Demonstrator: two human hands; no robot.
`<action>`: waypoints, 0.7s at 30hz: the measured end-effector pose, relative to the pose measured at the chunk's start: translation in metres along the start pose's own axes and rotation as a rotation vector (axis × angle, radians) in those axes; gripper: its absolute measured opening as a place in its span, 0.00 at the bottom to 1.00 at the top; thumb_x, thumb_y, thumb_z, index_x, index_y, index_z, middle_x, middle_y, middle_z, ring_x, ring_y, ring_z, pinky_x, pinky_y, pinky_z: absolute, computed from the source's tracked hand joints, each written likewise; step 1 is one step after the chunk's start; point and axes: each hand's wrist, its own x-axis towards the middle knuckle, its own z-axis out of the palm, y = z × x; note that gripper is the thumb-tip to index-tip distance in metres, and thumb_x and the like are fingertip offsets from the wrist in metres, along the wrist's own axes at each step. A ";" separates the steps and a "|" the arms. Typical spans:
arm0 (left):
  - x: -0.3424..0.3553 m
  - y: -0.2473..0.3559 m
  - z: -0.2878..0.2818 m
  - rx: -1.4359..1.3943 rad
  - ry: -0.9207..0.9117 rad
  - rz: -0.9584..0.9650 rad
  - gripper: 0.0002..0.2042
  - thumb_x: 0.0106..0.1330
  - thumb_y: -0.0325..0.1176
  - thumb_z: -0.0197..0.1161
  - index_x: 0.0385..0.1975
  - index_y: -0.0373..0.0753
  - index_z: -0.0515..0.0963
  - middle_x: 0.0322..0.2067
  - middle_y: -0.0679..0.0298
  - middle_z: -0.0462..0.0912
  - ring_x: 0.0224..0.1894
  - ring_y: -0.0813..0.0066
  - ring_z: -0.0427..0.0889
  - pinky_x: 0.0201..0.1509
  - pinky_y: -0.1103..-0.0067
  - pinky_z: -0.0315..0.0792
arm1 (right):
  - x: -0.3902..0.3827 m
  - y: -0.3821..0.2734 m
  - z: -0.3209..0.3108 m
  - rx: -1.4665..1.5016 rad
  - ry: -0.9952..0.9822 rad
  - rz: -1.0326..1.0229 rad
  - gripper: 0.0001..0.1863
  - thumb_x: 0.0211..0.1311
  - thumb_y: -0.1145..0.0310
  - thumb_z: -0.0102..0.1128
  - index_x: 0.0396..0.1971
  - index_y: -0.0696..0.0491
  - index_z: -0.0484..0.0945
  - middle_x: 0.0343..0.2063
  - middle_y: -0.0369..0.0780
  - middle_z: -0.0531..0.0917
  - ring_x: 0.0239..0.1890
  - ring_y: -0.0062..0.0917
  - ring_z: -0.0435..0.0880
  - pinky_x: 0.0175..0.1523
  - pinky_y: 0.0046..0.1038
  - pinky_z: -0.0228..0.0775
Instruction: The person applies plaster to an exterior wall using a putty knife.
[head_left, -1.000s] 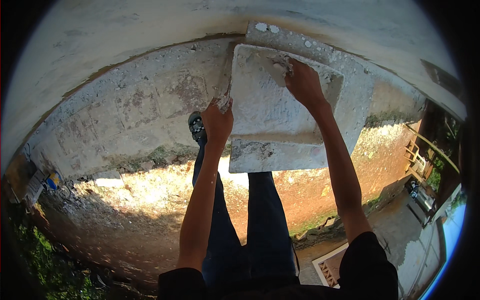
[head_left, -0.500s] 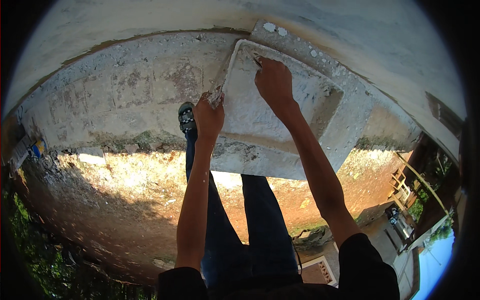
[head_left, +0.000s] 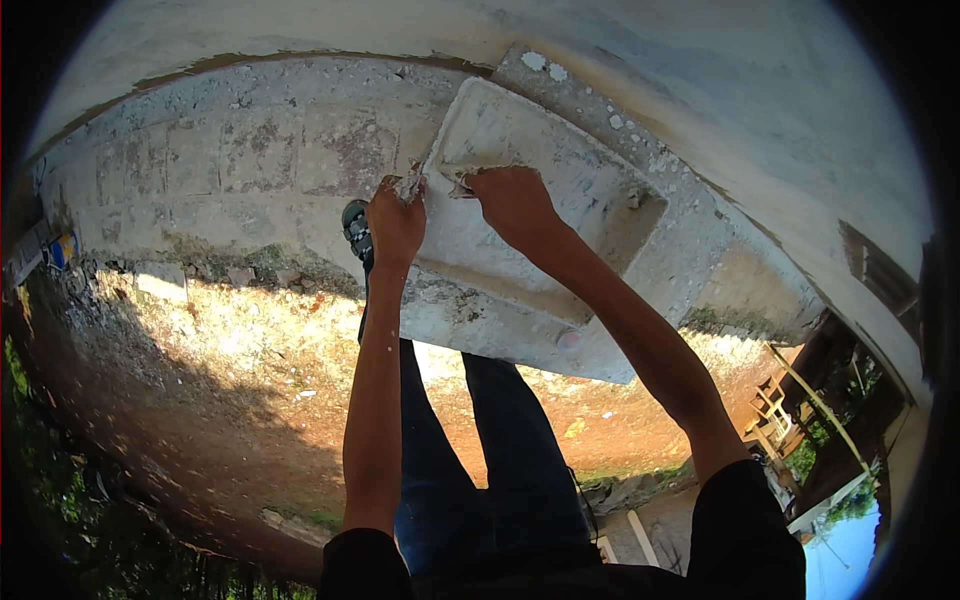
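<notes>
My right hand (head_left: 515, 205) is closed over the left part of a shallow rectangular trough (head_left: 560, 118). It grips a small plaster-smeared scraper (head_left: 462, 187), most of which the fingers hide. At the trough's left rim, my left hand (head_left: 397, 225) is closed around a flat tool coated in pale wet plaster (head_left: 408, 186); its exact kind cannot be made out. Whitish residue streaks the trough's floor, and a darker clump (head_left: 634, 198) sits in its right corner. The two hands are apart, a short gap between their tools.
The trough rests on a stained concrete ledge (head_left: 250, 160) along a pale wall (head_left: 700, 90). My sandalled foot (head_left: 356, 228) stands on the ledge, left of the trough. Below lies sunlit reddish ground (head_left: 230, 350). A wooden chair (head_left: 772, 415) and a pole (head_left: 820, 410) are at the right.
My right hand has come back toward me and left, from the trough's far end to near my left hand. My left hand has shifted slightly left. The view has also moved slightly.
</notes>
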 end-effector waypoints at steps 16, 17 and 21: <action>0.002 0.005 -0.007 -0.023 -0.038 -0.053 0.13 0.59 0.37 0.62 0.33 0.30 0.75 0.29 0.43 0.80 0.36 0.44 0.78 0.38 0.64 0.72 | 0.043 0.024 -0.033 -0.045 0.189 0.402 0.10 0.49 0.75 0.51 0.31 0.58 0.79 0.28 0.52 0.81 0.31 0.47 0.82 0.39 0.43 0.74; 0.003 0.001 -0.007 -0.026 -0.034 -0.055 0.13 0.59 0.37 0.62 0.33 0.30 0.75 0.29 0.43 0.80 0.36 0.44 0.78 0.38 0.64 0.72 | 0.044 0.019 -0.031 -0.042 0.134 0.385 0.09 0.49 0.75 0.51 0.29 0.58 0.79 0.27 0.52 0.81 0.31 0.46 0.82 0.38 0.43 0.74; 0.002 0.002 -0.010 0.030 -0.013 -0.031 0.15 0.58 0.38 0.62 0.33 0.30 0.75 0.29 0.42 0.80 0.38 0.43 0.78 0.41 0.63 0.71 | 0.044 0.001 -0.024 -0.113 -0.038 0.394 0.13 0.50 0.75 0.51 0.36 0.55 0.79 0.29 0.51 0.81 0.32 0.46 0.81 0.41 0.42 0.73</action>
